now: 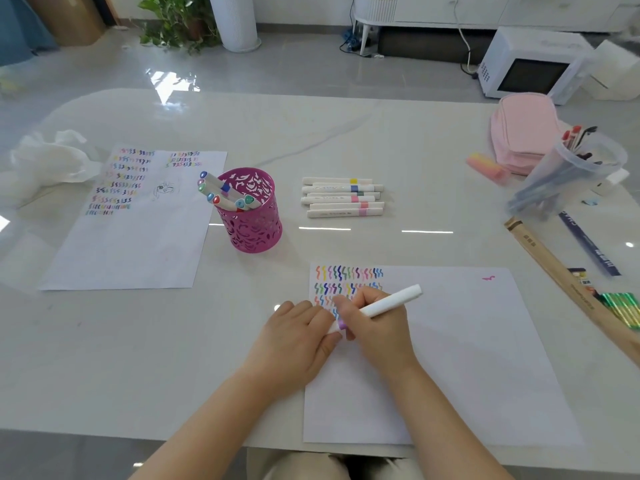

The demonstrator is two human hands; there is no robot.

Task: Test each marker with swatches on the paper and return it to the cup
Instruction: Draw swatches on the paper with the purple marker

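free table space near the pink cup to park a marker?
Yes: the bare strip between the pink cup and the near swatch paper, and the gap between cup and the row of loose markers. Also open: the table left of the left hand. Crowded: the right edge by the clear container and rulers.

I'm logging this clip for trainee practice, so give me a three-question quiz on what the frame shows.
1. True or false: the right hand holds a white marker over the near sheet of paper.
2. Where do the loose capped markers lie?
A. inside the pink pouch
B. on the table, right of the magenta cup
C. on the far sheet
3. Fill in: the left hand rests at the near sheet's ____ edge.

Key:
1. True
2. B
3. Left
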